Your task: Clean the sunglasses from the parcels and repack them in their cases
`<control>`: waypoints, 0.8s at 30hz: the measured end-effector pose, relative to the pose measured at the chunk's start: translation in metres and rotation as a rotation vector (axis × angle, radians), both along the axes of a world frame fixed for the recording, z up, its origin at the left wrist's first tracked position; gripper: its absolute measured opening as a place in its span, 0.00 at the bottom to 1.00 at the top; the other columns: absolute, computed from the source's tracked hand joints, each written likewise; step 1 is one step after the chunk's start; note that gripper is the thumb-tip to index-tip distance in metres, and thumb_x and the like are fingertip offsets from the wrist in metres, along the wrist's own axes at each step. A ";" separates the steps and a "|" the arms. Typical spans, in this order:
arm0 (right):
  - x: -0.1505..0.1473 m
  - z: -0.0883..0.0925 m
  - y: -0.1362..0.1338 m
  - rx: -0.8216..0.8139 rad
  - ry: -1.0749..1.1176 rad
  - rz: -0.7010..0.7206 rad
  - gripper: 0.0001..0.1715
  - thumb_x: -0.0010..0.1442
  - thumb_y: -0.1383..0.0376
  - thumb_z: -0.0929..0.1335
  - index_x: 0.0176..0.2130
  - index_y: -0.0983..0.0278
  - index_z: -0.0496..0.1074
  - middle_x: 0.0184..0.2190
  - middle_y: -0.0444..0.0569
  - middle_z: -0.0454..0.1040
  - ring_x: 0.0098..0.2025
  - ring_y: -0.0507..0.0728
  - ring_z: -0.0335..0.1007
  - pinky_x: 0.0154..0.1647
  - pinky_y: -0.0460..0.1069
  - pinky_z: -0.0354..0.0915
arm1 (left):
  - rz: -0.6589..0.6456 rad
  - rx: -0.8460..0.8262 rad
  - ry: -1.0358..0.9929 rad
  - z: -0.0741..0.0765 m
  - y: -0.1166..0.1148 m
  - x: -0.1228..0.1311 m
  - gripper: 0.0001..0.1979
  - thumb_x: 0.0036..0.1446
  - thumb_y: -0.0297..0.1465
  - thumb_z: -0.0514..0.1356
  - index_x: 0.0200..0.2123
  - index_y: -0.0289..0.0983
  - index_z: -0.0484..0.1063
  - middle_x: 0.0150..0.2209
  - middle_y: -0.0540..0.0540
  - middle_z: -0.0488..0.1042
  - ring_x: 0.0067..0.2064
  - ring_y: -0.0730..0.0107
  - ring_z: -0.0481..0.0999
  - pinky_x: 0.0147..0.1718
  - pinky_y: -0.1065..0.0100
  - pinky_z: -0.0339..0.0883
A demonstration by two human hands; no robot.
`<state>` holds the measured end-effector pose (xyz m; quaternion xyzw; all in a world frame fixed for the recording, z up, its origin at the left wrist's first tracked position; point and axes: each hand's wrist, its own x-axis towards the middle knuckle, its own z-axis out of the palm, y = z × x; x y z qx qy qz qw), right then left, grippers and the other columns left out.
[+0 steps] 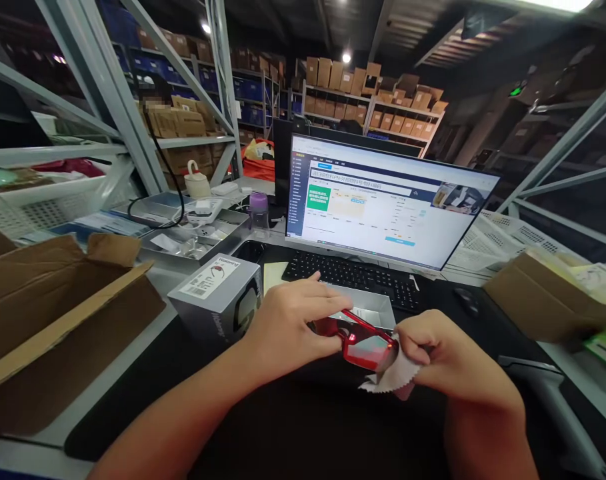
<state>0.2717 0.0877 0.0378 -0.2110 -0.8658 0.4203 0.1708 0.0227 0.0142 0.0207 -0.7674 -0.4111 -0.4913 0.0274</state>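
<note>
My left hand grips a pair of red-framed glasses by the left side, low over the black desk mat. My right hand is closed on a small pale cleaning cloth, pinched against the right lens. Both hands are in front of the black keyboard. A grey product box lies just left of my left hand, and a flat grey box sits behind the glasses.
A lit monitor stands behind the keyboard. An open cardboard box is at left, another at right. A metal tray of small items and a purple-capped bottle lie behind. A mouse is right of the keyboard. Shelving with cartons fills the background.
</note>
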 end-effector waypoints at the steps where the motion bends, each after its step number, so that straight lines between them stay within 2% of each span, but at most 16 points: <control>1: -0.003 -0.002 -0.003 0.011 0.011 -0.041 0.23 0.49 0.75 0.68 0.21 0.60 0.49 0.16 0.37 0.59 0.19 0.48 0.58 0.20 0.44 0.50 | 0.016 0.013 0.007 -0.002 0.001 0.002 0.15 0.48 0.22 0.65 0.41 0.38 0.80 0.40 0.51 0.83 0.40 0.70 0.83 0.60 0.54 0.68; 5: -0.029 -0.016 -0.017 0.240 0.079 -0.282 0.20 0.43 0.78 0.65 0.20 0.61 0.49 0.17 0.36 0.52 0.21 0.48 0.47 0.22 0.45 0.43 | 0.125 0.138 0.140 -0.011 0.002 0.015 0.11 0.52 0.22 0.64 0.39 0.36 0.78 0.38 0.48 0.83 0.38 0.68 0.82 0.59 0.51 0.70; 7: -0.040 -0.021 -0.020 0.318 0.085 -0.331 0.17 0.42 0.78 0.63 0.20 0.62 0.49 0.17 0.36 0.52 0.22 0.48 0.45 0.22 0.46 0.42 | 0.153 0.215 0.218 -0.016 0.003 0.021 0.09 0.56 0.21 0.61 0.39 0.35 0.78 0.39 0.47 0.83 0.40 0.65 0.82 0.57 0.51 0.71; 9: -0.041 -0.020 -0.018 0.287 0.082 -0.273 0.16 0.43 0.77 0.62 0.20 0.62 0.50 0.17 0.36 0.52 0.22 0.48 0.44 0.22 0.46 0.42 | 0.120 0.213 0.226 -0.017 0.004 0.023 0.11 0.56 0.20 0.60 0.41 0.35 0.78 0.42 0.47 0.83 0.43 0.65 0.82 0.58 0.51 0.70; 13: -0.017 -0.010 0.002 0.145 0.044 -0.023 0.16 0.44 0.76 0.63 0.20 0.62 0.49 0.17 0.36 0.51 0.22 0.47 0.43 0.22 0.45 0.44 | 0.009 0.049 0.102 -0.008 0.004 0.013 0.18 0.48 0.19 0.63 0.42 0.40 0.78 0.44 0.52 0.83 0.43 0.68 0.82 0.62 0.50 0.65; 17: 0.001 -0.003 0.014 0.140 0.030 0.021 0.14 0.41 0.77 0.62 0.21 0.61 0.51 0.18 0.36 0.53 0.23 0.48 0.45 0.23 0.45 0.45 | 0.032 0.015 0.058 -0.003 0.000 0.008 0.17 0.45 0.21 0.63 0.40 0.41 0.79 0.39 0.54 0.83 0.36 0.70 0.82 0.64 0.46 0.62; 20: -0.007 -0.006 0.004 0.163 0.050 -0.046 0.12 0.42 0.76 0.61 0.21 0.61 0.52 0.18 0.36 0.54 0.23 0.48 0.46 0.23 0.45 0.46 | 0.079 0.088 0.106 -0.011 -0.001 0.018 0.14 0.48 0.22 0.62 0.39 0.38 0.78 0.35 0.52 0.82 0.33 0.71 0.81 0.63 0.45 0.63; 24: -0.032 -0.014 -0.020 0.380 0.094 -0.280 0.14 0.42 0.75 0.62 0.21 0.61 0.50 0.17 0.37 0.54 0.22 0.48 0.46 0.22 0.45 0.44 | 0.129 0.339 0.288 -0.021 0.002 0.033 0.08 0.57 0.22 0.57 0.36 0.34 0.76 0.34 0.45 0.82 0.35 0.68 0.81 0.61 0.52 0.68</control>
